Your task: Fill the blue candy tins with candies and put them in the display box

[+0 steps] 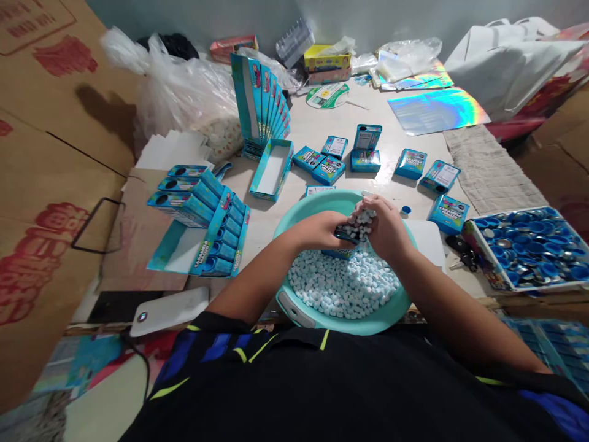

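A turquoise basin (pixel 309 212) in front of me holds a heap of small pale blue and white candies (pixel 340 285). Over the basin, my left hand (pixel 322 231) is closed around a small blue candy box (pixel 338 253), partly hidden by the fingers. My right hand (pixel 386 226) is cupped against the top of that box, with a handful of candies (pixel 362 222) in its curled fingers. The candies lie right at the box's top, between both hands. Several similar blue boxes (pixel 329 170) lie on the table beyond the basin.
At left, a display tray (pixel 172 256) holds several blue boxes. An open blue tray (pixel 271 172) and fanned cartons (pixel 264 101) stand behind. Right of the basin are a box of blue caps (pixel 534 248), keys (pixel 462 250) and a loose cap (pixel 405 210). A white phone (pixel 170 310) lies front left.
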A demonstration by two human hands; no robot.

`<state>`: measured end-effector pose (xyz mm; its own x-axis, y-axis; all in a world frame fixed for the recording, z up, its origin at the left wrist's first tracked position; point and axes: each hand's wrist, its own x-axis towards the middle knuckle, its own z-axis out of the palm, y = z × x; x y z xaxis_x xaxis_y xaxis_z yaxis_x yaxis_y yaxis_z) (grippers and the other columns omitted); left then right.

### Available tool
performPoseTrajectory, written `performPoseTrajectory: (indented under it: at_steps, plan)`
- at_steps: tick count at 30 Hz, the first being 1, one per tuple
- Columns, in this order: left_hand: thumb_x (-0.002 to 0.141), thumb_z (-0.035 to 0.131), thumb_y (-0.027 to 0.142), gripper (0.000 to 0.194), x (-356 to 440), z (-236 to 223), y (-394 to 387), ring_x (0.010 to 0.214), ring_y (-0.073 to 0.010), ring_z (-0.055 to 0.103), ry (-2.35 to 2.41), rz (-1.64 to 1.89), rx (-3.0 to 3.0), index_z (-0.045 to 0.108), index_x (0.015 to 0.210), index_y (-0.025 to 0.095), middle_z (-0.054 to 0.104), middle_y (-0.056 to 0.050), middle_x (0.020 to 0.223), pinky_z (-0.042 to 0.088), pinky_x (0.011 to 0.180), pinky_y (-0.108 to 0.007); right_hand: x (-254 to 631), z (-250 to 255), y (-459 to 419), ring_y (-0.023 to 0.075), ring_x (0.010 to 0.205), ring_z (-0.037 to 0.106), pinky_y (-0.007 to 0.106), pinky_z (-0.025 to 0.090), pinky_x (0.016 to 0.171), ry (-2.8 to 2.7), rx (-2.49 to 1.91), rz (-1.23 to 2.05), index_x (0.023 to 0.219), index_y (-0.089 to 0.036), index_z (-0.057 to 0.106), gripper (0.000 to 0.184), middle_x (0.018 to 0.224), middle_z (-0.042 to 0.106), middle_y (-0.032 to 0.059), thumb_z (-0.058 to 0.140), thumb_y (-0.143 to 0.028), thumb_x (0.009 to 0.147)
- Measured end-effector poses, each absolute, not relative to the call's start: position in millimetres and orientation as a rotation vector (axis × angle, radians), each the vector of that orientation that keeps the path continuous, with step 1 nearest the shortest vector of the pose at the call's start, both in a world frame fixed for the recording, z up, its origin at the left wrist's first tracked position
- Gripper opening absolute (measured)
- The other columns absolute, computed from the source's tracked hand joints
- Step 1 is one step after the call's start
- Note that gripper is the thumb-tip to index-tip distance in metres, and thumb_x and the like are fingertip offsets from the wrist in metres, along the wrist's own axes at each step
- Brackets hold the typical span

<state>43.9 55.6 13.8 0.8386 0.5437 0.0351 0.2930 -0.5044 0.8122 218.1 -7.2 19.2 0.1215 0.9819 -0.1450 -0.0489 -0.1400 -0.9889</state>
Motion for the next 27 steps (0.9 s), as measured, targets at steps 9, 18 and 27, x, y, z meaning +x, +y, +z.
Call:
performPoseTrajectory:
  at_steps: [9, 18, 27]
  plan:
    - [0.082, 0.073, 0.038, 0.026, 38.2, 24.5, 58.8, 0.088, -0.0264, 0.068, 0.581, 0.203, 2.132, 0.075, 0.099, 0.019, 0.076, -0.006, 0.095, 0.050, 0.079, -0.036, 215.8, 22.3, -9.9, 0.0213, 0.074, 0.061, 0.035, 0.049, 0.071, -0.986, -1.260, 1.302, 0.068, -0.026, 0.047, 0.035, 0.063, 0.046, 0.0002, 0.058, -0.055, 0.085]
    - [0.085, 0.054, 0.032, 0.033, 30.3, 27.8, 70.0, 0.105, -0.0283, 0.069, 0.694, 0.180, 1.997, 0.079, 0.103, 0.020, 0.079, -0.007, 0.110, 0.052, 0.095, -0.039, 215.4, 25.4, -13.1, 0.0213, 0.077, 0.061, 0.040, 0.052, 0.089, -1.036, -1.177, 1.282, 0.053, -0.025, 0.042, 0.047, 0.058, 0.037, 0.0000, 0.060, -0.044, 0.092]
    - [0.087, 0.059, 0.026, 0.031, 30.2, 25.9, 65.8, 0.094, -0.0232, 0.071, 0.709, 0.242, 2.065, 0.078, 0.108, 0.013, 0.080, -0.008, 0.103, 0.054, 0.085, -0.034, 216.2, 21.3, -10.4, 0.0179, 0.060, 0.054, 0.036, 0.046, 0.075, -0.908, -1.054, 1.295, 0.051, -0.026, 0.051, 0.044, 0.050, 0.034, -0.0024, 0.059, -0.036, 0.094]
